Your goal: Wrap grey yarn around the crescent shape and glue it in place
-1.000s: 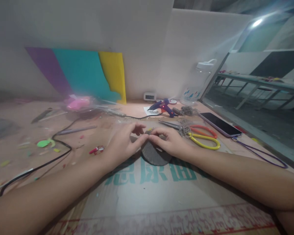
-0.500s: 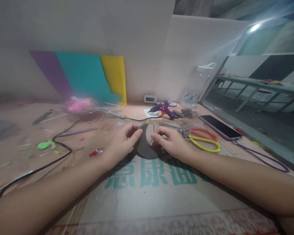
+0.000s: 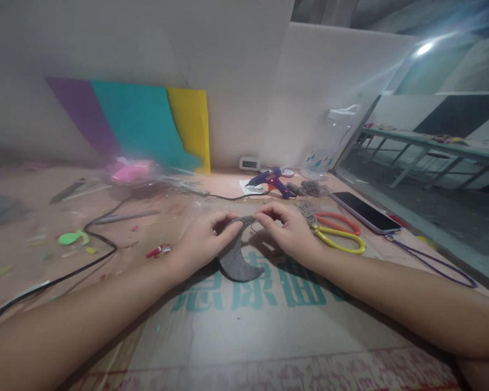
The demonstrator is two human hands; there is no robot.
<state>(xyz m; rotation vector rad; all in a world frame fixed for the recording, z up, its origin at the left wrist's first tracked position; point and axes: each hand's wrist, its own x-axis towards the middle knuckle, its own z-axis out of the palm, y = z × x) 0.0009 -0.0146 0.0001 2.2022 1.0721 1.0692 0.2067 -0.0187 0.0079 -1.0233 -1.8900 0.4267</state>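
Note:
A grey crescent (image 3: 238, 262), its surface looking wrapped in yarn, is held up over the printed board. My left hand (image 3: 206, 233) pinches its upper left part between thumb and fingers. At the crescent's top tip, my right hand (image 3: 287, 228) has thumb and forefinger closed on a thin strand of grey yarn (image 3: 252, 228) that loops below the fingertips. Just right of that hand lie scissors with red and yellow handles (image 3: 342, 244), partly covered by loose grey yarn (image 3: 307, 213).
A blue glue gun (image 3: 271, 180) stands behind my hands, its black cord (image 3: 101, 255) running left. To the right are a phone (image 3: 367, 212) with a strap and a clear bottle (image 3: 326, 144). Pink material in plastic (image 3: 130, 171), a pen (image 3: 126, 216) and scraps lie left.
The crescent has turned and come nearer, so its open curve and lower tip now show clearly. My right hand has shifted slightly up to the top tip.

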